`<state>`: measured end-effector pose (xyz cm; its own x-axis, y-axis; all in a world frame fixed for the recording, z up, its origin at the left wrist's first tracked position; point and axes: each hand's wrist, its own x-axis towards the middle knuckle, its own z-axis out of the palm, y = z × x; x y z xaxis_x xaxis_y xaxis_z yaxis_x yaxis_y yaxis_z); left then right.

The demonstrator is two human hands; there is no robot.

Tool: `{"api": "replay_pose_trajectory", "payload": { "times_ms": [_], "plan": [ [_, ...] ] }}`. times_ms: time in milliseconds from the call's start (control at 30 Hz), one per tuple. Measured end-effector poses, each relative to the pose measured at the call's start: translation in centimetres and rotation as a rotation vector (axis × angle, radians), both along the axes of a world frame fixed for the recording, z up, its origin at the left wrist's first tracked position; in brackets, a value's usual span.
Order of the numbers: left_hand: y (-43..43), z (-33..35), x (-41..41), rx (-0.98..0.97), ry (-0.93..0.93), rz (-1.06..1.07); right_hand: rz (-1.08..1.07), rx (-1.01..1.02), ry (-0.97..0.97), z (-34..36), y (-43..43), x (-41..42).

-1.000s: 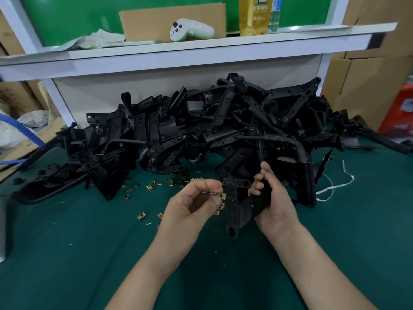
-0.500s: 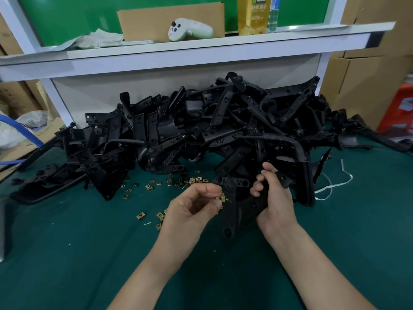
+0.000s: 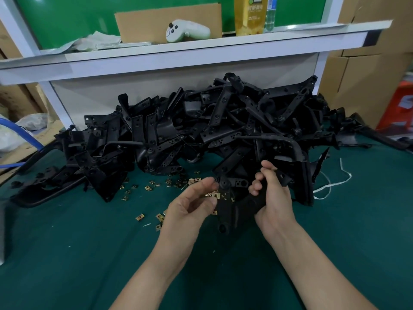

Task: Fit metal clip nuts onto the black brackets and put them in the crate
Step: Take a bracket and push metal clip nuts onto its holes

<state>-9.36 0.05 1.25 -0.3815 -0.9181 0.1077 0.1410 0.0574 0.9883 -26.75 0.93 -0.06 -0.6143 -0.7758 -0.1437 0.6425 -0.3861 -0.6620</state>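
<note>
Clip nut [image 3: 215, 194] pinched by left hand [image 3: 190, 209] fingers, touching bracket [image 3: 225, 212] | right hand [image 3: 274, 198] fingers curled round bracket

Factory workbench: bracket pile [image 3: 223, 130], cardboard cartons [image 3: 362, 70].

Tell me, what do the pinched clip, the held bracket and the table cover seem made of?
The clip nut pinched by the left hand looks metal, perhaps plated: brassy yellow glint. The bracket gripped by the right hand is matte black, moulded plastic or coated metal; I cannot tell. The table cover is dark green and dull, likely felt or a rubber mat.
</note>
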Motion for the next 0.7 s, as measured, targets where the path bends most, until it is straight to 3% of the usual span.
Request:
{"api": "replay_pose_trajectory", "payload": {
  "times_ms": [133, 300, 500, 700],
  "plan": [
    [0.0, 0.0, -0.3, 0.257, 0.138, -0.100, -0.008, -0.007, -0.034, 0.0, 0.0, -0.1],
    [0.2, 0.4, -0.5, 0.334, 0.136, -0.150, -0.021, -0.002, -0.025, 0.1, 0.0, -0.1],
    [0.9, -0.6, -0.8, -0.050, -0.328, -0.092, -0.050, 0.036, 0.096, 0.3, 0.1, 0.5],
    [1.0, -1.9, -1.8, -0.240, -0.451, 0.174, -0.043, 0.025, 0.148, 0.6, 0.4, 1.4]
  ]
}}
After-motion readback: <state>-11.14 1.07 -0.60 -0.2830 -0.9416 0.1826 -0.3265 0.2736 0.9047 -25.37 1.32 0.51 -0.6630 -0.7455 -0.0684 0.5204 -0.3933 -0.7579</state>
